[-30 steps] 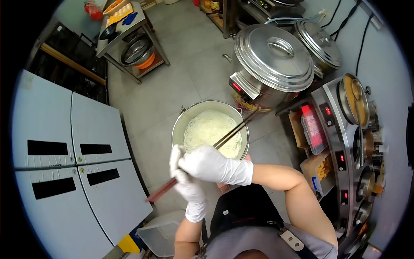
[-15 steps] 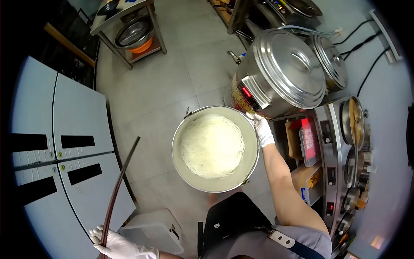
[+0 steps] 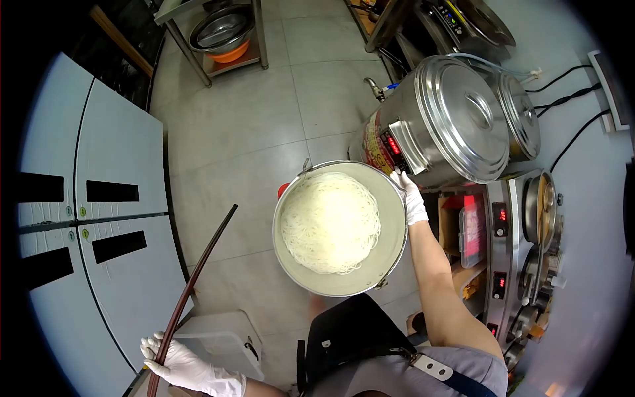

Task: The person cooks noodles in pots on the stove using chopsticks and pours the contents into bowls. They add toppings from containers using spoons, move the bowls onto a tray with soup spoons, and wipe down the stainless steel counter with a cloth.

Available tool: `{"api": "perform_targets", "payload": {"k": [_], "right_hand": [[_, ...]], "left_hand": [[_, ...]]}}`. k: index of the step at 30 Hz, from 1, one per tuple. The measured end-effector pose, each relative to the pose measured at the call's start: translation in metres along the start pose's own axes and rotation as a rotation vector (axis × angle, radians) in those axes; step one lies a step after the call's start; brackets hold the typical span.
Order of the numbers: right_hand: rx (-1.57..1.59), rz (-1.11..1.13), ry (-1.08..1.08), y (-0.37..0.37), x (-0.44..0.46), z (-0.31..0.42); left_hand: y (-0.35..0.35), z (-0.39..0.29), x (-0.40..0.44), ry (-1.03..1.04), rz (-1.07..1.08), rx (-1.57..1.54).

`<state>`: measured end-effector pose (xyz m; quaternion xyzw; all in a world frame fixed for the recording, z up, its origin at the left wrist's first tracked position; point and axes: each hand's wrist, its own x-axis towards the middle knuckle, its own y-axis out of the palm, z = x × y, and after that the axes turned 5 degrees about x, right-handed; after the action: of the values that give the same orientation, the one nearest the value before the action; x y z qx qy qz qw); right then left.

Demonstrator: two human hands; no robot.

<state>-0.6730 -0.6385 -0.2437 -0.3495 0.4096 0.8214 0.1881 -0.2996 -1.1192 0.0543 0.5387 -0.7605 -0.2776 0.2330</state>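
Pale noodles lie in a round mound inside a large metal bucket in front of my body. My right hand, in a white glove, grips the bucket's rim on its upper right side. At the lower left, my gloved left hand is closed around long dark brown chopsticks, which point up and away from me, apart from the bucket. A wire handle shows at the bucket's rim.
A big lidded steel pot stands just beyond my right hand. Along the right runs a counter with pans. White cabinets are on the left, a clear plastic bin at lower left, a steel table at the back.
Both hands were together over the bucket at first. My left hand has moved down left with the chopsticks, and my right hand has taken the bucket's rim. The bucket now appears nearer and slightly farther right.
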Motion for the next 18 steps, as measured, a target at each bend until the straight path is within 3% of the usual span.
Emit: {"api": "perform_targets", "payload": {"k": [5,7,18], "right_hand": [[-0.017,0.024,-0.006,-0.005,0.003,0.0],[-0.051,0.016,-0.027,-0.002,-0.001,0.0],[-0.19,-0.071,-0.039,-0.003,0.012,0.006]], "left_hand": [[0.001,0.001,-0.003,0.028,-0.083,0.047],[-0.005,-0.001,-0.001,0.019,-0.004,0.046],[-0.025,-0.014,-0.003,0.026,-0.037,0.028]]}}
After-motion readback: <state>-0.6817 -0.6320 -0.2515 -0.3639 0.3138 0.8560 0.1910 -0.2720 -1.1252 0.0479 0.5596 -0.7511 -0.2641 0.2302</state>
